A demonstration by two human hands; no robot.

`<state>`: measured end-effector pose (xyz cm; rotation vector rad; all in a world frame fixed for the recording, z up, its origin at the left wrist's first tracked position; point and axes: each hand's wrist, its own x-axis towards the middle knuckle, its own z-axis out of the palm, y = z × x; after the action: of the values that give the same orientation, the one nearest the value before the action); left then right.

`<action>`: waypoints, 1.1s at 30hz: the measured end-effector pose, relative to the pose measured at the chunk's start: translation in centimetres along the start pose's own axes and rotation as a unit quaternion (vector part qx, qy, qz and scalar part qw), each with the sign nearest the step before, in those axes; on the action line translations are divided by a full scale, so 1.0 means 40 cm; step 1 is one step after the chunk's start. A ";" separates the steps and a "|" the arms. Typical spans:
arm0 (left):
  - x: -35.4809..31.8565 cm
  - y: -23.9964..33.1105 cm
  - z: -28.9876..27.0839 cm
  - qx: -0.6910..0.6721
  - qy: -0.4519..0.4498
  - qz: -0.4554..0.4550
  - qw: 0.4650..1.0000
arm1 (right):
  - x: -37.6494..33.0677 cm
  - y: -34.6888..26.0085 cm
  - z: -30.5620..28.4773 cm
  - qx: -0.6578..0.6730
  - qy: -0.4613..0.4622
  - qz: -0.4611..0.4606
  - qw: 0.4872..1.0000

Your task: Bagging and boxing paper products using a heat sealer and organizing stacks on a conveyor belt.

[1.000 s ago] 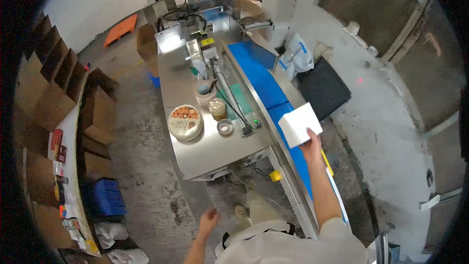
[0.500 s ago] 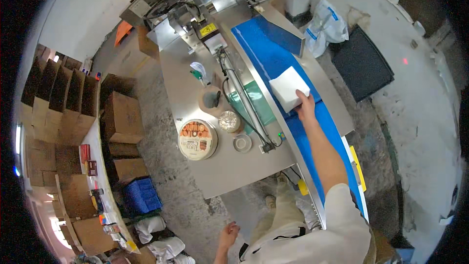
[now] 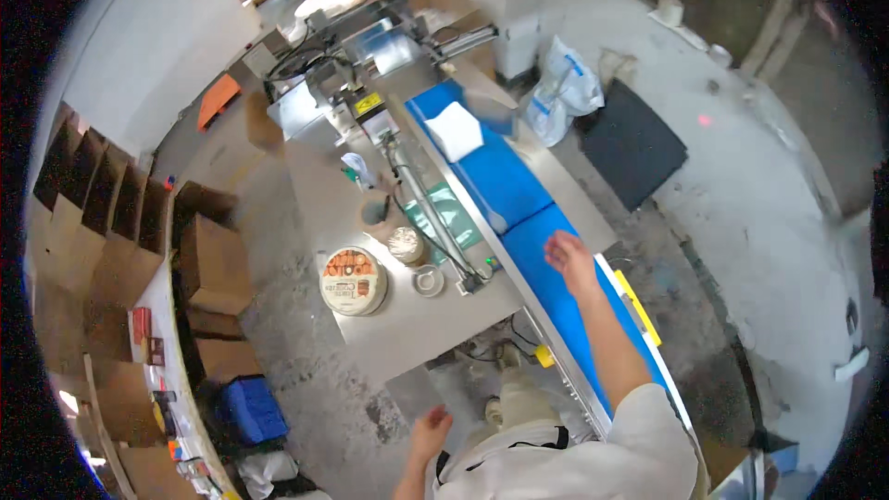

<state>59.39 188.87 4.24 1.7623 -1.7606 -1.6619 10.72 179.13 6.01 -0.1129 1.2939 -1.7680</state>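
A white box-like block (image 3: 456, 131) lies on the far part of the blue conveyor belt (image 3: 500, 183). My right hand (image 3: 569, 261) hovers over the nearer belt, apart from the block, fingers stretched out and holding nothing. Between them, a small whitish blurred thing (image 3: 496, 222) rests at the belt's left edge; its kind is unclear. My left hand (image 3: 431, 431) hangs low near my body with loosely curled fingers, and nothing shows in it. Left of the belt, the steel table carries a round cookie tin (image 3: 353, 280), a tape roll (image 3: 406, 245) and a small clear ring-shaped piece (image 3: 428, 281).
A metal bar mechanism (image 3: 421, 199) runs alongside the belt. Beyond the belt are a white plastic sack (image 3: 563, 93) and a dark flat panel (image 3: 633, 143). Cardboard boxes (image 3: 215, 264) and a blue bin (image 3: 252, 409) stand at left.
My right hand has let go of the white block and drawn back toward me. The block now sits farther along the belt. The whole view has shifted.
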 end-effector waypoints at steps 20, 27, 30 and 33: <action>-0.526 0.289 0.804 0.061 -0.578 0.091 0.808 | -1.739 -0.055 -0.831 -0.120 0.350 -0.208 0.905; -0.818 0.232 1.179 0.107 -0.633 0.049 0.765 | -2.455 -0.067 -1.433 -0.150 0.699 -0.297 0.633; -0.910 0.230 1.299 0.105 -0.642 0.008 0.759 | -2.723 -0.039 -1.732 -0.265 0.804 -0.179 0.501; -0.991 0.211 1.401 0.118 -0.649 -0.016 0.751 | -2.862 0.029 -1.946 -0.156 0.751 -0.172 0.618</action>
<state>24.93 248.37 11.69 0.4330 -2.3638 -3.1640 35.36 314.85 17.77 1.3063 2.8863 -1.7743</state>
